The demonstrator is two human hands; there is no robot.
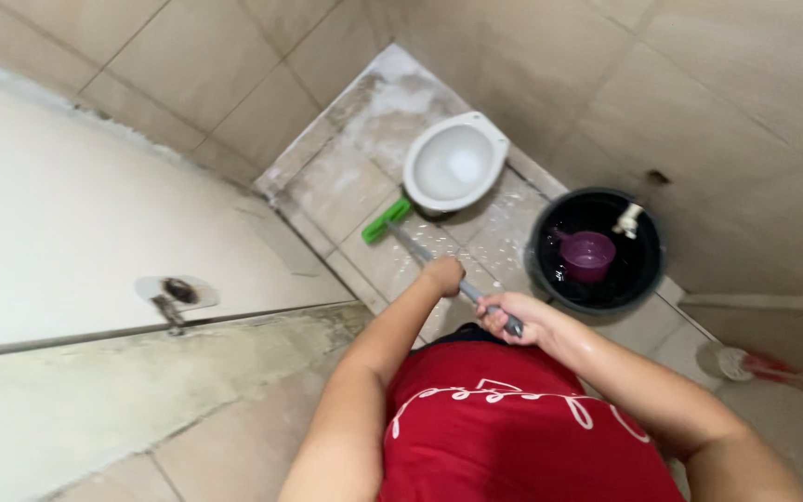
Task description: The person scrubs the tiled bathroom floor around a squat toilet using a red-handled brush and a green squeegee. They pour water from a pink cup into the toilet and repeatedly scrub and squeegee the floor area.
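Gripping one long brush handle [439, 270], the left hand [444, 275] closes farther down, the right hand [513, 318] nearer; its green brush head [386, 220] rests on wet floor [346, 186] beside the toilet [454, 164].

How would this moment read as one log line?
left hand: grips brush handle | right hand: grips handle end | green brush head: on floor beside toilet bowl

Person wears a red sleeveless top [513, 428], fills the frame from 5 to 7 o'clock. White line graphic runs across the chest, a looping dotted curve with a small peak near the middle. Both arms bare to the shoulder, no watch or rings visible. Dark waistband edge at the top's 12 o'clock.
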